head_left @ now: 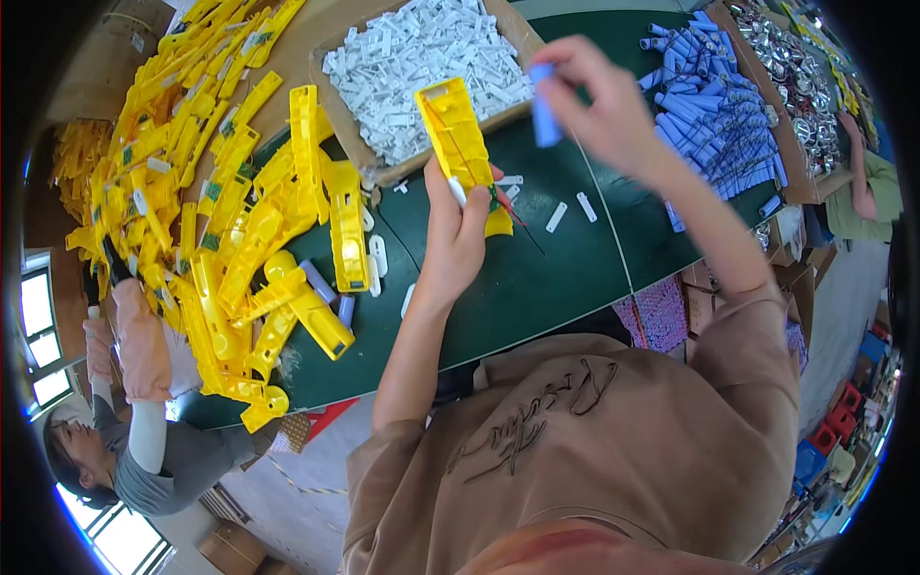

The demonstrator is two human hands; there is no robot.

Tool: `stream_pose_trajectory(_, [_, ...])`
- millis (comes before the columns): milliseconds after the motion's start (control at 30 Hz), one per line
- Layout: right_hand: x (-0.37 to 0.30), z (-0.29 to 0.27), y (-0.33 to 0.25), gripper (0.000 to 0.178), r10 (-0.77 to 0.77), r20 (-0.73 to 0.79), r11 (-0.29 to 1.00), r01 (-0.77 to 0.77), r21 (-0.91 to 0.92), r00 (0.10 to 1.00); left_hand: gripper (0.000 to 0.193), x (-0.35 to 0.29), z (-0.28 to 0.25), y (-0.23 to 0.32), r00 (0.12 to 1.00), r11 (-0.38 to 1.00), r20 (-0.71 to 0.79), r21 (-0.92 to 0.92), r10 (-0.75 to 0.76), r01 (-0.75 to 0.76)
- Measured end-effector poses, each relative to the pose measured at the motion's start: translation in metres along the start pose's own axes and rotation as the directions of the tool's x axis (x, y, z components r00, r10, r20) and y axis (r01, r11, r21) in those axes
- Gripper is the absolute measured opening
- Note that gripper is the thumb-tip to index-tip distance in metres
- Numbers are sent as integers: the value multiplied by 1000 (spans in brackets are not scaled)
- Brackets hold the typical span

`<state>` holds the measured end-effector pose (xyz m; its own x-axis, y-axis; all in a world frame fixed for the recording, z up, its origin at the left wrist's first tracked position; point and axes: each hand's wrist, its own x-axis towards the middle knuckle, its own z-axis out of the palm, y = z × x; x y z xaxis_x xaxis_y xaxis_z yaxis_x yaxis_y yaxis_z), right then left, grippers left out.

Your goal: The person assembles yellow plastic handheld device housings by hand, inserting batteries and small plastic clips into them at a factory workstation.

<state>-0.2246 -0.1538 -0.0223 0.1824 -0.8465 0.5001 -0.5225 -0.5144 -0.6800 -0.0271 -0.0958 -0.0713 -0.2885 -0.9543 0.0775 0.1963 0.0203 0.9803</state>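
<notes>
My left hand (452,235) is closed around a long yellow plastic housing (458,139), its hollow side up. Inside the housing runs a thin dark wire, and near its lower end are a small green circuit board (494,198) and a red wire. A narrow white piece (457,190) shows beside my left thumb. Up and to the right, my right hand (604,101) pinches a blue cylindrical battery (546,113), held in the air apart from the housing. The right fingers are slightly blurred.
A cardboard box (407,171) of small white plastic strips stands at the back. Blue batteries (714,125) are heaped on the right, beside a box of shiny metal parts (791,86). Yellow housings (230,220) pile up on the left. A co-worker (163,450) is at the left.
</notes>
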Motion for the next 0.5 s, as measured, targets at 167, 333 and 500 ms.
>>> stream_pose_trajectory(167, [-22,58,-32,16,-53,-184,991,74,107,981,50,-4,8,5,999,985,52,172,14,-23])
stream_pose_trajectory(333, [-29,71,-30,16,-154,-277,988,154,-21,949,47,-9,12,8,1000,991,22,132,21,-23])
stream_pose_trajectory(500, [-34,77,-29,15,-110,-289,993,118,10,951,46,-8,11,8,998,971,51,232,37,-48])
